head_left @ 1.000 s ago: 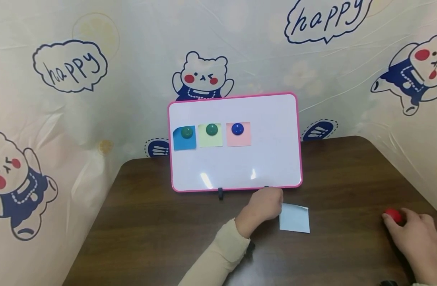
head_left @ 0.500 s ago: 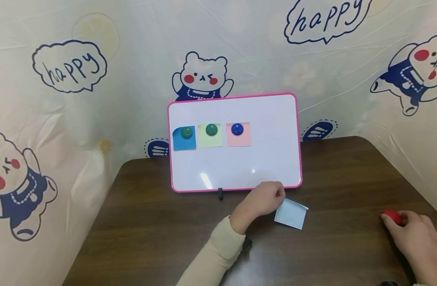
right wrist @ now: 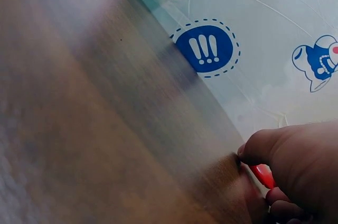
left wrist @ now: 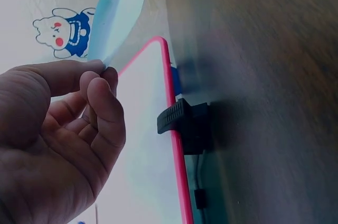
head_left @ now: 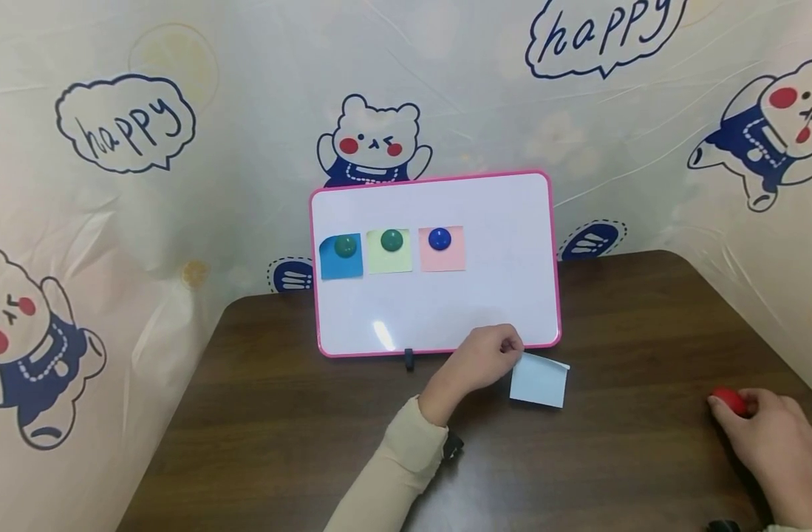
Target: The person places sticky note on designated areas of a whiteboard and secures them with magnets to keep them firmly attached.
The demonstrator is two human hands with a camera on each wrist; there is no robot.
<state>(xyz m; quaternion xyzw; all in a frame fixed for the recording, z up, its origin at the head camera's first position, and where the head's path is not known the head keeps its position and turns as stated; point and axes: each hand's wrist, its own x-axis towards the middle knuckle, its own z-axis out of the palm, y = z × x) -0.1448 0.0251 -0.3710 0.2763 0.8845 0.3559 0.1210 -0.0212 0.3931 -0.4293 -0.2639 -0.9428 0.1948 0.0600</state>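
Observation:
My left hand (head_left: 480, 360) pinches the upper left corner of a light blue sticky note (head_left: 540, 382) between thumb and fingertips. In the left wrist view, the note (left wrist: 119, 20) bends away from the fingertips, in front of the board's lower edge. At the far right, a red round magnet (head_left: 730, 400) is held by my right hand (head_left: 774, 436) over the table. Only a sliver of that magnet (right wrist: 262, 175) shows in the right wrist view. Behind the left hand stands a pink-framed whiteboard (head_left: 505, 214).
Blue (head_left: 341, 266), pale green (head_left: 389, 262) and pink (head_left: 442, 258) notes hang in a row on the board under green and blue magnets. Black clips (left wrist: 177, 118) support the board's lower edge. A printed curtain (head_left: 246, 148) borders the brown table (head_left: 279, 443).
The left hand has risen slightly toward the board, and the light blue note has moved up with it. The right hand and the red magnet have stayed nearly still.

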